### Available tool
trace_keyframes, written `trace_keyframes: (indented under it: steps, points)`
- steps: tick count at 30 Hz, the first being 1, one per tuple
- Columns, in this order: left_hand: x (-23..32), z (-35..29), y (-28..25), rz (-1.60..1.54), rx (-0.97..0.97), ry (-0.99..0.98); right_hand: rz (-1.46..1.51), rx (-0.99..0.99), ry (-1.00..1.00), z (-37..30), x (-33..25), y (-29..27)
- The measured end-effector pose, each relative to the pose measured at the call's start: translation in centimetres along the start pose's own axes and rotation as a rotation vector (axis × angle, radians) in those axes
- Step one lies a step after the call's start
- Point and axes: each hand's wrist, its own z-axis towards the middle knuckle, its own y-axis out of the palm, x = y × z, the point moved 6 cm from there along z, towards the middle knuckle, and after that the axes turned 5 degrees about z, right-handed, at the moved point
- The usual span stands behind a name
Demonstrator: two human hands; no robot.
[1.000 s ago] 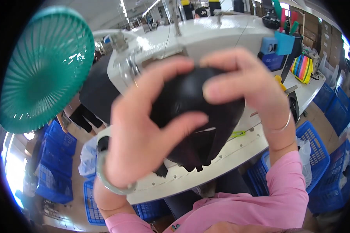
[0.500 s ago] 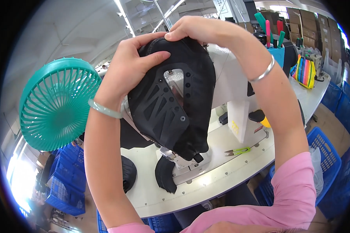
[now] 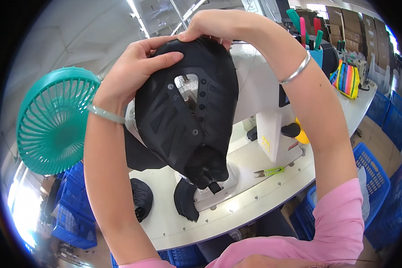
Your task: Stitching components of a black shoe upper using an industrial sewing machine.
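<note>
In front of the white sewing machine [image 3: 251,73], both my hands hold up a black shoe upper [image 3: 158,120]. Its lace opening, edged with round eyelets, faces me. My left hand [image 3: 140,64] pinches the upper edge at its left, the thumb lying on the front. At the top right, my right hand [image 3: 207,27] grips the same edge with the thumb on top; its other fingers are mostly hidden behind the material. Below the upper, a curved black piece [image 3: 186,201] lies on the white machine table [image 3: 236,223], and another black shoe part [image 3: 141,198] is beside my left forearm.
A green fan [image 3: 58,120] stands left of my left arm. Green-handled thread snips [image 3: 270,172] lie on the table at right. A blue holder [image 3: 317,57] with coloured handles and a striped pouch [image 3: 346,79] are farther back. Blue crates [image 3: 371,178] stand beside the table.
The shoe upper and both hands have shifted slightly left, and the upper has turned a little so its opening faces me more. Both hands keep their grip.
</note>
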Motion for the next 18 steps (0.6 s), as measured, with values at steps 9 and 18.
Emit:
trace_keyframes:
  steps: [9,18]
  points:
    - [0.3,-0.6,0.4,0.113,0.067,0.055,0.150,-0.073,-0.045,0.0,0.2,0.5]
    - [0.3,-1.4,0.9,0.240,0.187,0.214,0.255,-0.057,-0.189,-0.2,-0.1,1.1]
